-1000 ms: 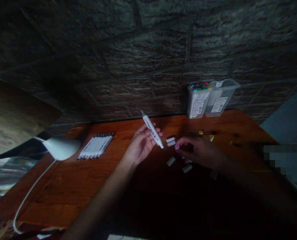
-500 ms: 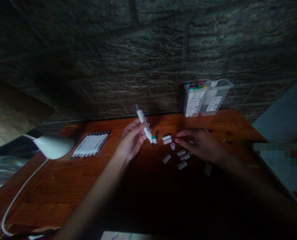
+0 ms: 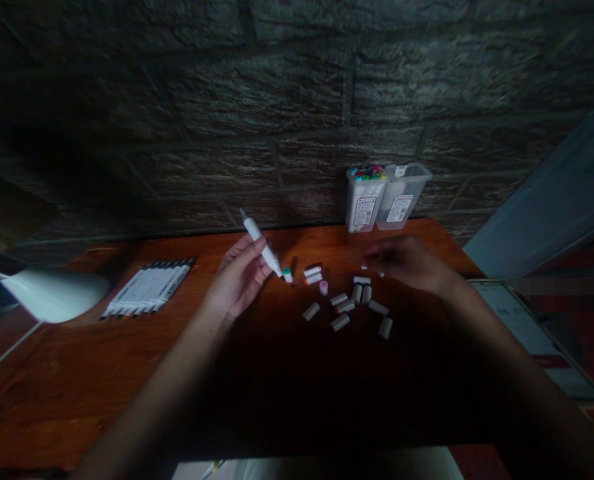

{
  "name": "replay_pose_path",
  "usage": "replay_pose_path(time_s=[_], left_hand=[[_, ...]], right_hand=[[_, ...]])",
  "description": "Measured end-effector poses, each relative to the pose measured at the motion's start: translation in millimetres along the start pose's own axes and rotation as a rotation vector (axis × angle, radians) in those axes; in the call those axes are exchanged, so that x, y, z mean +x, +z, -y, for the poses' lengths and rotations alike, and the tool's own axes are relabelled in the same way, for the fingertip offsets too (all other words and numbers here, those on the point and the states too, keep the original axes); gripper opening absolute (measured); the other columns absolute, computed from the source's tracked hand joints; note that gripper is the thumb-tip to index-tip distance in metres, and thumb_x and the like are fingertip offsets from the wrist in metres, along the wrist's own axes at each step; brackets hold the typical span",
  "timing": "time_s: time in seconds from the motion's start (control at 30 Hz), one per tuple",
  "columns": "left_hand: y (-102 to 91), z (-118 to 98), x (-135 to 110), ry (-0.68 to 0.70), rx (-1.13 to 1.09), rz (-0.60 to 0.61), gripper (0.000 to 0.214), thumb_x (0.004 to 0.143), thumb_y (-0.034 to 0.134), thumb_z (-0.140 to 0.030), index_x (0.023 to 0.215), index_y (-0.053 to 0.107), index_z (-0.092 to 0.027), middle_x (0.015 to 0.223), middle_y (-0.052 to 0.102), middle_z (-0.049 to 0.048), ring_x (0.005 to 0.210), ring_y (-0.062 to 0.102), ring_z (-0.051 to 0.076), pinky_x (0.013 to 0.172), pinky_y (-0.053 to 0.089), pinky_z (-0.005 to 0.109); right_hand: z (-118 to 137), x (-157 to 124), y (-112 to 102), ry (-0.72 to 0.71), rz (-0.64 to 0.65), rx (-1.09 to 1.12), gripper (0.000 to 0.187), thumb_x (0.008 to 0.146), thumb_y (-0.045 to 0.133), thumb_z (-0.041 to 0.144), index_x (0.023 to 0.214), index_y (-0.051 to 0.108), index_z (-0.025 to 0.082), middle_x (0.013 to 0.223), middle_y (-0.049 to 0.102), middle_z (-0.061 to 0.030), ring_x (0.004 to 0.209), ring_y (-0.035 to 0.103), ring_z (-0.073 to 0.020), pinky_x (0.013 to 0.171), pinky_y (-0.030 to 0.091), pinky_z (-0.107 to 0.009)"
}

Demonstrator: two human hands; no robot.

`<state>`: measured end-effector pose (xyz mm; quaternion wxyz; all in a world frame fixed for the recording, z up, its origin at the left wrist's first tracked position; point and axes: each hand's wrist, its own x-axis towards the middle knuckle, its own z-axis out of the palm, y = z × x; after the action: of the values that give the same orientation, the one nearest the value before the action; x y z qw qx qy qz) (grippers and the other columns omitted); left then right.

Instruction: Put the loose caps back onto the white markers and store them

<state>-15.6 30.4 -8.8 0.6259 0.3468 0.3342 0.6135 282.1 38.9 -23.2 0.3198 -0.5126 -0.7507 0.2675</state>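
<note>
My left hand grips a white marker, tilted with its grey tip up toward the wall and its lower end near a small green-topped cap on the table. My right hand hovers palm down over the table's right part, fingers loosely curled above several loose marker caps; I cannot make out anything in it. A pink cap and two white caps lie between my hands.
A row of white markers lies at the left on the wooden table. A white lamp head sits at far left. Two clear marker boxes stand against the stone wall. A framed board lies at right.
The view has swung right. My right hand lifted off the caps and moved right and back. The left hand kept the marker, lowering its end toward the green cap.
</note>
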Motion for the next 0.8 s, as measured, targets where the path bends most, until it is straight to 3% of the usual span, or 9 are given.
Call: replay_pose_path(time_s=[0.07,0.23,0.37,0.5,0.7,0.8], left_hand=[[-0.1,-0.6,0.2,0.004,0.008,0.001,0.006,0.079,0.069,-0.011,0.080,0.068,-0.016,0.072,0.068,-0.0016,0.061,0.066,0.009,0.059,0.056,0.017],[-1.3,-3.1,0.3,0.018,0.003,0.003,0.007,0.077,0.073,-0.014,0.081,0.068,-0.016,0.072,0.069,-0.0016,0.061,0.065,0.009,0.059,0.056,0.017],[-3.7,-2.2,2.0,0.041,0.030,0.024,0.013,0.073,0.077,-0.016,0.083,0.068,-0.015,0.071,0.067,-0.0024,0.060,0.064,0.009,0.064,0.058,0.021],[-4.6,0.3,3.5,0.030,0.075,0.006,0.020,0.068,0.082,-0.018,0.081,0.067,-0.014,0.070,0.066,-0.0032,0.061,0.065,0.009,0.065,0.057,0.021],[-3.1,-0.1,3.7,-0.027,0.036,-0.051,0.023,0.068,0.082,-0.023,0.081,0.066,-0.014,0.068,0.066,-0.0030,0.059,0.063,0.009,0.061,0.054,0.020],[-2.7,-1.2,3.5,-0.042,0.019,-0.068,0.020,0.071,0.080,-0.023,0.082,0.066,-0.014,0.068,0.066,-0.0029,0.057,0.063,0.008,0.060,0.054,0.019]], right_hand=[[6.0,-2.7,6.0,-0.030,0.116,0.024,0.014,0.079,0.069,0.030,0.088,0.076,0.022,0.080,0.076,-0.0003,0.066,0.068,-0.0149,0.059,0.050,-0.026],[18.8,-8.1,17.5,-0.151,0.180,0.031,0.013,0.084,0.063,0.027,0.091,0.074,0.022,0.083,0.075,0.0002,0.069,0.068,-0.0130,0.062,0.051,-0.024],[18.3,-7.9,14.4,-0.130,0.208,0.016,0.014,0.085,0.062,0.028,0.088,0.074,0.021,0.076,0.074,0.0007,0.063,0.066,-0.0122,0.058,0.048,-0.023],[15.4,-5.8,8.3,-0.129,0.103,-0.051,0.020,0.087,0.059,0.034,0.086,0.073,0.019,0.073,0.072,-0.0013,0.059,0.063,-0.0125,0.056,0.045,-0.025],[0.0,-1.1,-12.0,0.088,-0.281,-0.216,0.024,0.086,0.059,0.038,0.088,0.074,0.019,0.083,0.076,-0.0064,0.071,0.069,-0.0200,0.065,0.048,-0.031],[-6.2,-0.4,-18.1,0.200,-0.252,-0.259,0.024,0.085,0.062,0.041,0.090,0.074,0.021,0.083,0.076,-0.0062,0.073,0.070,-0.0210,0.064,0.048,-0.030]])
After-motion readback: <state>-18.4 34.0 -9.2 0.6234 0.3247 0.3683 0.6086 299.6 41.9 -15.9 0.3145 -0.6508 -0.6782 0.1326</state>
